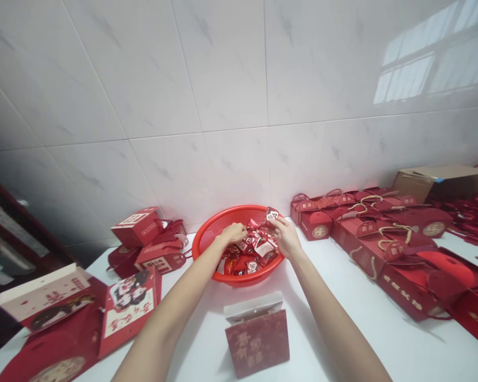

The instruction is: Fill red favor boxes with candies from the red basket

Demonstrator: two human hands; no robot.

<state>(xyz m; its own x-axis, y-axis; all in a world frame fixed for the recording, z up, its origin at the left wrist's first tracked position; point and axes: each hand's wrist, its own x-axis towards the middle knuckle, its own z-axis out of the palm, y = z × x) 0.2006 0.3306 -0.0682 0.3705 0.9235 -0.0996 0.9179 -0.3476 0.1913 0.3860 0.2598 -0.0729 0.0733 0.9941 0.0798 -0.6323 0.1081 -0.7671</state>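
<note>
A red plastic basket [201, 233] stands against the wall, holding many red wrapped candies [263, 244]. My left hand [234, 233] reaches in over its left half, fingers curled down on the candies; what they hold, if anything, is hidden. At the basket's right rim, my right hand [284, 233] pinches a small dark red packet [272, 214] with a white label, raised above the other candies. Nearer to me, between my forearms, a dark red paper bag [258, 342] stands upright with its top open.
Red gift boxes [163, 252] and a flat red box [129, 307] lie at the left. Rows of red boxes with rope handles [362, 239] fill the right side. A cardboard box [442, 180] and red ribbons [468, 220] are at the far right.
</note>
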